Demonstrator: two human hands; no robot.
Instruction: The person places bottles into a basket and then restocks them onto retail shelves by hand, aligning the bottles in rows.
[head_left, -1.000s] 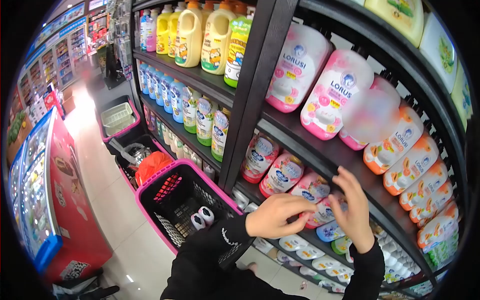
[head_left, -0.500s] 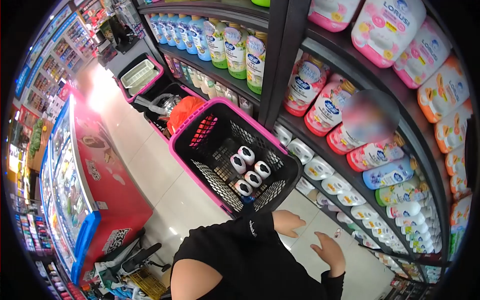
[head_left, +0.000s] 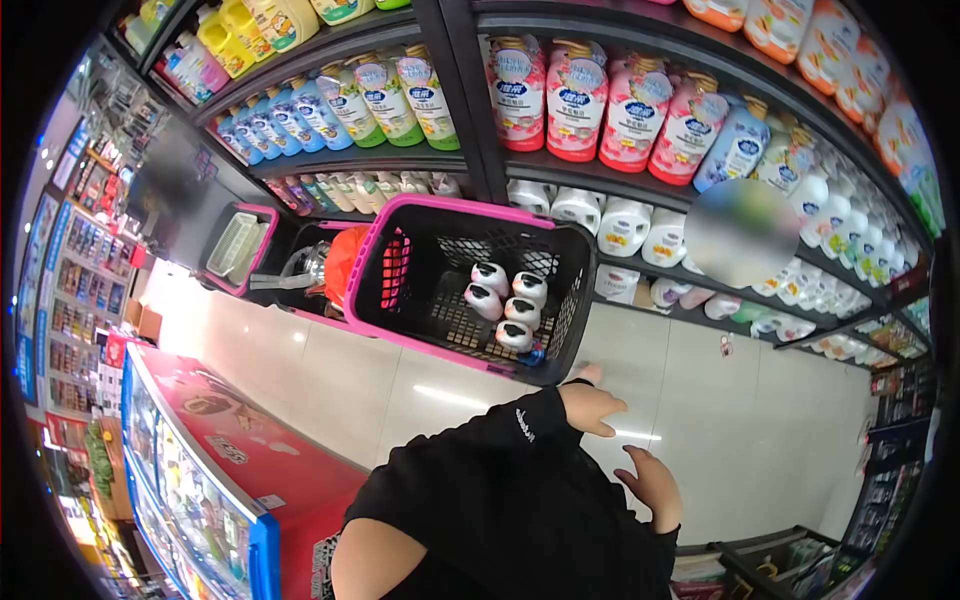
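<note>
My left hand (head_left: 592, 405) is near the front right corner of a black shopping basket with a pink rim (head_left: 440, 359), apart from it, fingers stretched out and holding nothing. Lower and to the right, my right hand (head_left: 652, 483) hangs over the tiled floor, its thumb spread from the fingers and nothing in it. Inside the basket several white bottles (head_left: 515, 335) lie grouped toward the right end. A small blue item (head_left: 537, 352), too small to name, sits beside them in the corner.
Shelves ahead carry pink-and-white bottles (head_left: 575, 105), blue bottles (head_left: 315, 115) and white jugs (head_left: 622, 228). Left of the basket stand another basket with an orange-red bag (head_left: 345, 262) and a bin with a pale tray (head_left: 237, 243). A red freezer (head_left: 270, 430) is at lower left.
My view has turned to the right, so the basket and shelves appear rotated and the freezer sits lower. Both hands stay free; the bottles remain in the basket.
</note>
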